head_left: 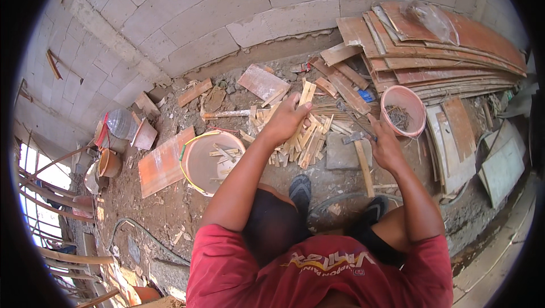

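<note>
My left hand (289, 118) is closed around a few short pale wooden strips (307, 95), held above a heap of similar wood pieces (311, 144). My right hand (387, 144) grips a thin dark metal tool (356, 118) that points up and left toward the heap; its exact kind is unclear. Just below that tool, a hammer (364, 169) with a wooden handle rests its head on a flat grey block (343, 154). To the left of the heap stands a wide pale bucket (193, 154) with some wood scraps inside.
Stacked wooden boards (431, 52) lean along the wall at the far right. A pink bucket (421, 116) holding thin rusty pieces stands before them. An orange board (164, 163) lies at left. A hose (150, 240) curves over the dirt floor; a block wall (238, 7) rises behind.
</note>
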Available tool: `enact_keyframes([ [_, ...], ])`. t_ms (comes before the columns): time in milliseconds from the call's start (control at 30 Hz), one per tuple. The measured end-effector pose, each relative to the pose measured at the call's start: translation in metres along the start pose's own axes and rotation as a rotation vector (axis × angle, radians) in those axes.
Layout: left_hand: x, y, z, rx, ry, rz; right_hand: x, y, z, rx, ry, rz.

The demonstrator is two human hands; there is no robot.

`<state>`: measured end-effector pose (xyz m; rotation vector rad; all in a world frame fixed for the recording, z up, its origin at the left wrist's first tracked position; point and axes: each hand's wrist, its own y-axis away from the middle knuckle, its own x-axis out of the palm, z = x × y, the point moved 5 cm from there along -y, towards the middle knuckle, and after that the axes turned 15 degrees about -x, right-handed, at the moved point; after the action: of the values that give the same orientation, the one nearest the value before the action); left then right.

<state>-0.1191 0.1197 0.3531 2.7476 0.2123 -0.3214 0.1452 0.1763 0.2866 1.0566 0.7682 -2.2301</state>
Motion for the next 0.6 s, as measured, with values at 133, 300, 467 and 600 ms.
enact_keyframes([
  [133,0.006,0.007,0.001,-0.023,-0.009,0.087,-0.007,-0.004,0.019,-0.057,-0.068,0.067],
  [300,0.012,0.014,-0.006,-0.055,-0.076,0.108,-0.004,-0.004,0.028,-0.09,-0.224,0.057],
  [467,0.012,0.014,-0.006,-0.022,-0.212,0.053,-0.007,-0.005,0.032,-0.046,-0.235,0.07],
  [600,0.009,0.013,-0.006,0.116,-0.309,-0.044,-0.007,-0.005,0.034,-0.047,-0.224,0.068],
])
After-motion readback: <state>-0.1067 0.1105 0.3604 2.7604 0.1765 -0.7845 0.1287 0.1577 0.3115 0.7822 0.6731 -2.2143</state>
